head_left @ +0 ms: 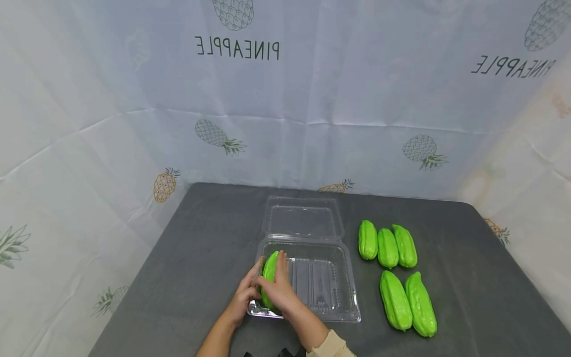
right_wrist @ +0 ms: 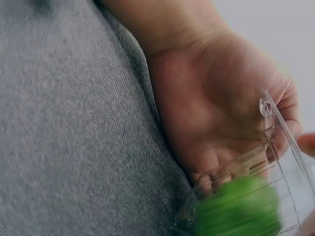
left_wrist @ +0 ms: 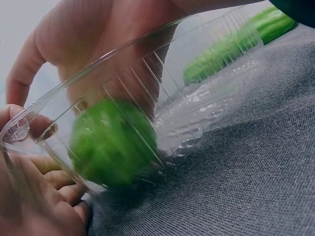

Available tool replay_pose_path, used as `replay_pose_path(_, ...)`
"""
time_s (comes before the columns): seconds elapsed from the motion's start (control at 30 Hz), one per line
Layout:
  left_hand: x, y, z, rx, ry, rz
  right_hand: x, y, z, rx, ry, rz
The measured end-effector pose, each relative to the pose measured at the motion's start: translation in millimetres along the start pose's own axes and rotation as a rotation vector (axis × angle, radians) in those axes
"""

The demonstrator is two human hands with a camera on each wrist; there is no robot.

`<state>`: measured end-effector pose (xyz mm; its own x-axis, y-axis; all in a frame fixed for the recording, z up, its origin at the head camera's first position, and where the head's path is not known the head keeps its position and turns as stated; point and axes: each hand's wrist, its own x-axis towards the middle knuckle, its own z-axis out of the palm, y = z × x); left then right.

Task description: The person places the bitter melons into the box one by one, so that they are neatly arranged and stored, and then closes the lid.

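A long green ridged fruit [head_left: 270, 277] lies lengthwise along the left side of an open clear plastic clamshell container [head_left: 327, 316]. My right hand [head_left: 278, 287] reaches over it, thumb on its left and fingers along its right, holding it inside the tray. My left hand [head_left: 243, 295] grips the container's left wall from outside. In the left wrist view, the left thumb [left_wrist: 42, 129] hooks over the rim while the other fingers lie against the outer wall. The fruit's rounded end [left_wrist: 113, 142] shows through the plastic. In the right wrist view, my left palm [right_wrist: 206, 103] faces the container wall.
Several more green ridged fruits [head_left: 387, 248] lie right of the container in two groups, three farther back and two nearer. The clear lid [head_left: 303, 220] is folded back flat on the grey cloth-covered table [head_left: 200, 238]. A pineapple-print curtain [head_left: 312, 99] hangs behind.
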<state>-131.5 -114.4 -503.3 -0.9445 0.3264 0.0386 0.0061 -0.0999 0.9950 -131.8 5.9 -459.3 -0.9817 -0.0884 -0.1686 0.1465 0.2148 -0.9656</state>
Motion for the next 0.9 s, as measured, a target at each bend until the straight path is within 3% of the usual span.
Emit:
replay_pose_path(0.13, 1.0, 1.7, 0.6, 0.016, 0.041, -0.039, 1.5, -0.7, 0.0, 0.055, 0.05, 0.011)
replay_pose_path(0.23, 0.8, 1.9, 0.6, 0.021, 0.053, -0.031, -0.2, -3.9, -1.9, 0.08, 0.066, 0.007)
replay_pose_path(0.43, -0.6, 1.3, -0.5, 0.005, 0.044, -0.015, -9.1, -15.2, -11.7, 0.131, 0.124, -0.071)
replay_pose_path(0.63, -0.6, 1.5, -0.2, 0.017, 0.084, -0.041, -21.7, -25.3, -26.9, 0.122, 0.041, -0.082)
replay_pose_path(0.9, -0.9, -0.7, 0.3, -0.006, 0.036, -0.007, -37.0, -31.0, -52.9, 0.067, 0.003, -0.167)
